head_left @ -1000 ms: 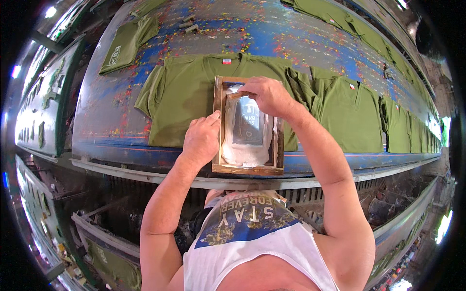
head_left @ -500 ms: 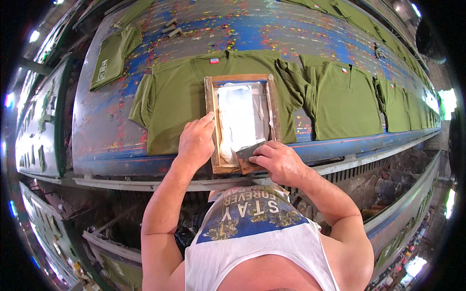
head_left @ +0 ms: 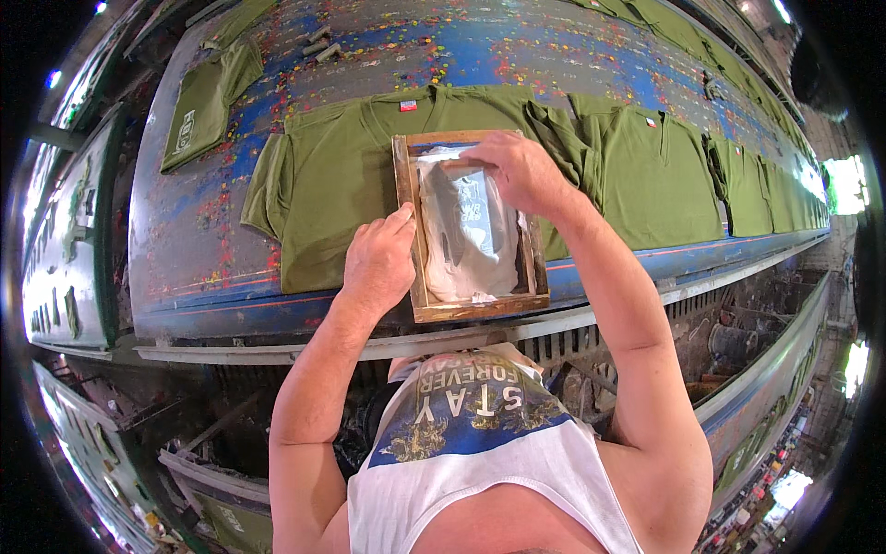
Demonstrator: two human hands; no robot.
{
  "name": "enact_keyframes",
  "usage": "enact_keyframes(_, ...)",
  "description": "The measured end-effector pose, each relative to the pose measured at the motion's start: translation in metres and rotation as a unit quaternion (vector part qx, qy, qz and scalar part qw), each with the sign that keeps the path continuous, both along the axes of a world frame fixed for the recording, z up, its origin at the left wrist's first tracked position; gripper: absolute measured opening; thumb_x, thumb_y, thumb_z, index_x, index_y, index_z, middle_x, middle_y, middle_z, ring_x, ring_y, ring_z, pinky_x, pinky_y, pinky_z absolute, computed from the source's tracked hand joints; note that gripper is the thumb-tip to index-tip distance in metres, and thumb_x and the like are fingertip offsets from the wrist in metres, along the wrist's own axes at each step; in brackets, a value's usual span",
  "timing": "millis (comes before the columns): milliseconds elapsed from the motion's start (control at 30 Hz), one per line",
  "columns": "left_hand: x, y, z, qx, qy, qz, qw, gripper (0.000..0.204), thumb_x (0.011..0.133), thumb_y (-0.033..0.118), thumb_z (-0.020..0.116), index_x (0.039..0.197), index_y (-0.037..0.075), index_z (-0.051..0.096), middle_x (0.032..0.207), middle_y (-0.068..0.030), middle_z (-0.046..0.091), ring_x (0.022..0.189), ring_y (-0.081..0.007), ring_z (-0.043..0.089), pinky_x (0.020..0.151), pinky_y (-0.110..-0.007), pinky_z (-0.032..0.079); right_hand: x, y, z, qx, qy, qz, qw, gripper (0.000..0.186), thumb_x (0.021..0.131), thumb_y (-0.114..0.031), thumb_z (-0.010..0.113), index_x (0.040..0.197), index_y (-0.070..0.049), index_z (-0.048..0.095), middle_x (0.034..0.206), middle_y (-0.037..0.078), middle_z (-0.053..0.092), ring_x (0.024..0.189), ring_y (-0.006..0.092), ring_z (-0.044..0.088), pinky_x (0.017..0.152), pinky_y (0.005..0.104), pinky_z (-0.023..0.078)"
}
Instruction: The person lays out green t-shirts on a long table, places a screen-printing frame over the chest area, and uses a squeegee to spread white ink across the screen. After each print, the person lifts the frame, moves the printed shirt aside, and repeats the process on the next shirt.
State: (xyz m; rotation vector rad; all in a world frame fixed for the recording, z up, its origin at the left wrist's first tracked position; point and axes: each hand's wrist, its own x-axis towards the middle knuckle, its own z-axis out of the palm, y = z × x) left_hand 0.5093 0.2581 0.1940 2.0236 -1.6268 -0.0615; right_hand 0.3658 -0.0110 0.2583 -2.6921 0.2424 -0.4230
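A wooden-framed printing screen lies on an olive green T-shirt, with white ink around a pale printed design showing inside it. My left hand grips the left rail of the frame with its fingers. My right hand is closed on a squeegee at the top of the screen, and the squeegee is mostly hidden behind the fingers.
A long paint-speckled table carries more green T-shirts to the right and a folded one at the upper left. Small grey objects lie at the back. A metal rail runs along the front edge.
My right hand went with the squeegee from the top of the screen down to its lower edge, and is back at the top now. My left hand stays on the frame.
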Motion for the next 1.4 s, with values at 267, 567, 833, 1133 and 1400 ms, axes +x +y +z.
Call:
enact_keyframes(267, 0.001, -0.002, -0.003, -0.019, 0.008, -0.007, 1.000, 0.034, 0.090, 0.000, 0.065, 0.121, -0.003, 0.078, 0.147, -0.0171, 0.074, 0.118, -0.0348, 0.074, 0.104, -0.049, 0.058, -0.091, 0.091, 0.000, -0.003, 0.062, 0.023, 0.998, 0.049, 0.081, 0.004, 0.078, 0.127, -0.011, 0.084, 0.122, 0.010, 0.079, 0.115, 0.0351, 0.074, 0.099, 0.0461, 0.063)
enact_keyframes(567, -0.001, -0.001, 0.000, 0.009, 0.027, 0.004, 1.000, 0.036, 0.090, 0.001, 0.064, 0.123, -0.003, 0.078, 0.146, -0.0177, 0.075, 0.121, -0.0361, 0.074, 0.108, -0.049, 0.058, -0.118, 0.103, 0.017, 0.029, 0.089, 0.064, 0.994, 0.032, 0.085, 0.000, 0.075, 0.116, -0.005, 0.082, 0.114, 0.014, 0.078, 0.110, 0.0371, 0.074, 0.096, 0.0477, 0.062)
enact_keyframes(833, -0.001, -0.001, 0.003, 0.000, 0.035, 0.008, 0.999, 0.037, 0.090, 0.000, 0.065, 0.124, -0.003, 0.078, 0.148, -0.0171, 0.075, 0.123, -0.0359, 0.074, 0.108, -0.049, 0.058, -0.012, 0.002, 0.003, -0.004, 0.008, -0.004, 1.000, 0.027, 0.093, 0.002, 0.071, 0.117, -0.003, 0.081, 0.115, 0.020, 0.080, 0.111, 0.0442, 0.074, 0.096, 0.0521, 0.060)
enact_keyframes(1133, -0.002, -0.003, 0.002, 0.006, 0.025, 0.010, 1.000, 0.034, 0.092, 0.001, 0.065, 0.122, -0.004, 0.079, 0.146, -0.0176, 0.075, 0.120, -0.0356, 0.075, 0.106, -0.049, 0.059, -0.059, 0.051, -0.012, 0.010, -0.015, 0.037, 0.999, 0.040, 0.087, 0.002, 0.070, 0.122, -0.010, 0.085, 0.113, 0.013, 0.081, 0.111, 0.0364, 0.075, 0.098, 0.0487, 0.061)
enact_keyframes(1400, -0.003, -0.004, 0.002, 0.011, 0.028, 0.017, 0.999, 0.035, 0.091, 0.000, 0.065, 0.123, -0.005, 0.079, 0.146, -0.0171, 0.075, 0.121, -0.0350, 0.075, 0.106, -0.049, 0.059, -0.125, 0.123, 0.012, 0.008, 0.066, 0.055, 0.996, 0.044, 0.082, -0.003, 0.075, 0.125, -0.009, 0.080, 0.112, 0.010, 0.077, 0.110, 0.0327, 0.074, 0.100, 0.0459, 0.061)
